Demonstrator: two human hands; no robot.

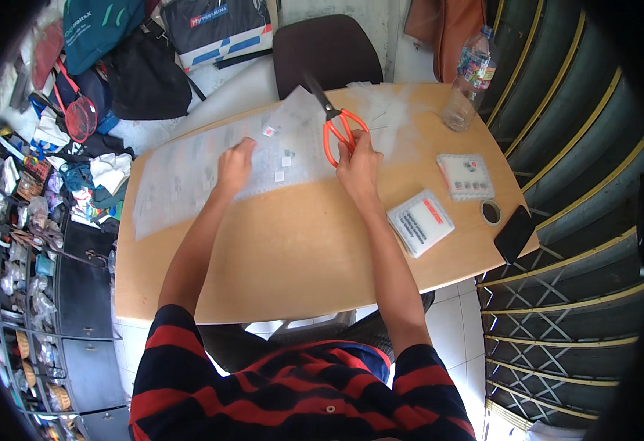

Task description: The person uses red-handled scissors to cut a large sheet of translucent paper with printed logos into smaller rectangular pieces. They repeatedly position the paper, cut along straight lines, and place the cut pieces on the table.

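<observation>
A long translucent plastic sheet (182, 180) with small square labels lies across the far half of the table, its right end lifted into a peak. My left hand (235, 165) is closed at the sheet's near part, fingers curled and seemingly pinching the plastic. In my right hand (358, 167) is a pair of scissors (329, 112) with orange handles and dark blades. The blades point up and away to the left, spread little if at all, just beside the raised plastic. My right fingers wrap the lower handle loop.
On the table's right side are two stacks of printed plastic packs (421, 223) (465, 176), a tape roll (491, 212), a black phone (514, 235) and a clear bottle (469, 84). A dark chair (325, 51) stands beyond. Cluttered shelves (35, 294) line the left; a folding metal gate (557, 294) the right.
</observation>
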